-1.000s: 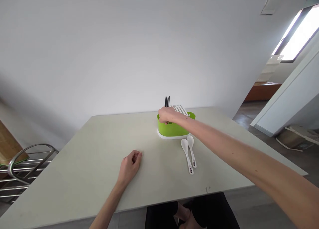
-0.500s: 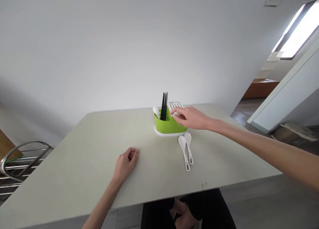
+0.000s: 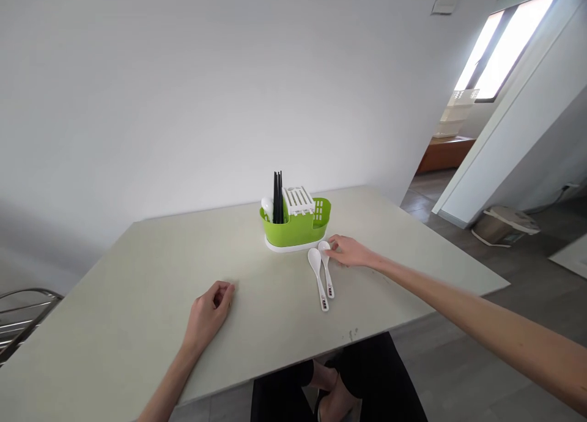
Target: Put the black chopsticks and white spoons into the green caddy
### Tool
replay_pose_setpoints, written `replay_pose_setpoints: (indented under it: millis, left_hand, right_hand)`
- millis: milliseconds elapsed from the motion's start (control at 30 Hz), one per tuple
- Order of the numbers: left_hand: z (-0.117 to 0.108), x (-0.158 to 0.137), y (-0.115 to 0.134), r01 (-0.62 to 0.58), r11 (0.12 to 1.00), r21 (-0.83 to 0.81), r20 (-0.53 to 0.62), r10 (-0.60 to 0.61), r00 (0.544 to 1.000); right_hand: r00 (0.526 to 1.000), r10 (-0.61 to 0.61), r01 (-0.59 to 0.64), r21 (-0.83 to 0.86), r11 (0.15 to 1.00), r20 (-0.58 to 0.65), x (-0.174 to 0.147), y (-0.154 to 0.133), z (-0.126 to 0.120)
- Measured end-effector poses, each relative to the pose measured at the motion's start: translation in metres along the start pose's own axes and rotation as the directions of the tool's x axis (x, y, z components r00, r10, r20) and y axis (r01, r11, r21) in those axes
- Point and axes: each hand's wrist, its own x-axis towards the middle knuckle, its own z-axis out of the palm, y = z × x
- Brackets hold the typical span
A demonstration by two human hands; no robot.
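Two white spoons lie side by side on the table (image 3: pixel 151 275), bowls away from me and dark marks on their handle ends. My right hand (image 3: pixel 351 251) has its thumb and fingers at the bowl of the right-hand spoon (image 3: pixel 327 275), pinching its edge. The left-hand spoon (image 3: pixel 317 274) lies untouched close beside it. Just behind them stands a green cutlery holder (image 3: pixel 293 232) on a white base. Black chopsticks (image 3: pixel 277 199) and another white spoon (image 3: pixel 266 205) stand in its left compartment. Loosely curled, my left hand (image 3: pixel 210 309) rests on the table with nothing visible in it.
A white slotted rack (image 3: pixel 299 200) tops the middle of the holder. Behind the table rises a white wall (image 3: pixel 206 104). Metal rails (image 3: pixel 27 318) stand past the left edge, and a bin-like container (image 3: pixel 502 225) sits on the floor at right.
My right hand has come down from the front of the holder to the right-hand spoon. The view has turned slightly right. My left hand stays curled on the table.
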Motion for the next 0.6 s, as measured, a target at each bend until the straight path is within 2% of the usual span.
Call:
replay_pose_setpoints:
  millis: [167, 367, 467, 600]
  left_hand:
    - [0.000, 0.000, 0.003, 0.010, 1.000, 0.018, -0.002, -0.010, 1.000]
    - [0.000, 0.000, 0.005, 0.027, 0.999, 0.019, -0.003, -0.027, 1.000]
    - [-0.001, 0.000, 0.004, 0.025, 0.999, 0.021, -0.004, -0.025, 1.000]
    - [0.000, 0.000, 0.003, 0.022, 0.999, 0.026, -0.006, -0.022, 1.000]
  right_hand:
    - [0.996, 0.053, -0.062, 0.115, 0.991, 0.073, 0.023, -0.004, 0.012]
    - [0.997, 0.061, -0.067, 0.151, 0.986, 0.046, 0.031, -0.001, 0.018]
    - [0.999, 0.046, -0.044, 0.167, 0.985, -0.006, 0.021, 0.006, 0.004]
    - [0.993, 0.022, -0.001, 0.182, 0.983, -0.116, -0.002, 0.010, -0.030]
